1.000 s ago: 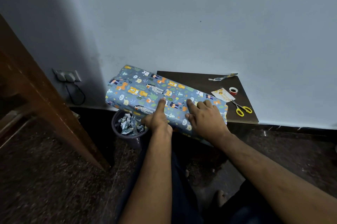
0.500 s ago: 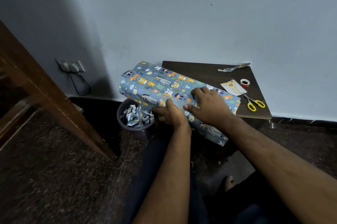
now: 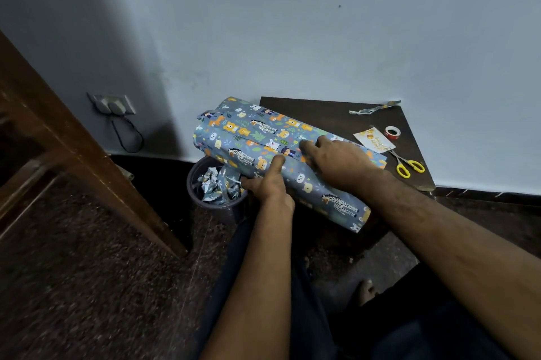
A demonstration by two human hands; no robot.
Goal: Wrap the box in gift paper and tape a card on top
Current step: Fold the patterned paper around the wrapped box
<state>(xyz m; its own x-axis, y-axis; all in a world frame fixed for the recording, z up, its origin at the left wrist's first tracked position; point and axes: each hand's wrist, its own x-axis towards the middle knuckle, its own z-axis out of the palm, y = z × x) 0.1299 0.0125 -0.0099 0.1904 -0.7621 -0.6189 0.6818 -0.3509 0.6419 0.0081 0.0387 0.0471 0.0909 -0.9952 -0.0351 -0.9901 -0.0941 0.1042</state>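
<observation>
Against the wall, on the small table's left edge, left hand grips the wrapped box; right hand presses flat on the seam, which may open without tape.

Home corner: wall socket, bin

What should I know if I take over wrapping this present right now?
Left hand: grips the near edge of the box, thumb pressing on the paper seam.
Right hand: fingers flat on top, holding the paper down.
The box lies half on the small table, over a bin of scraps.
Card, tape and scissors wait on the table.
Done: paper folded around the box.
Left: tape the seam, close the ends, tape the card on.
</observation>
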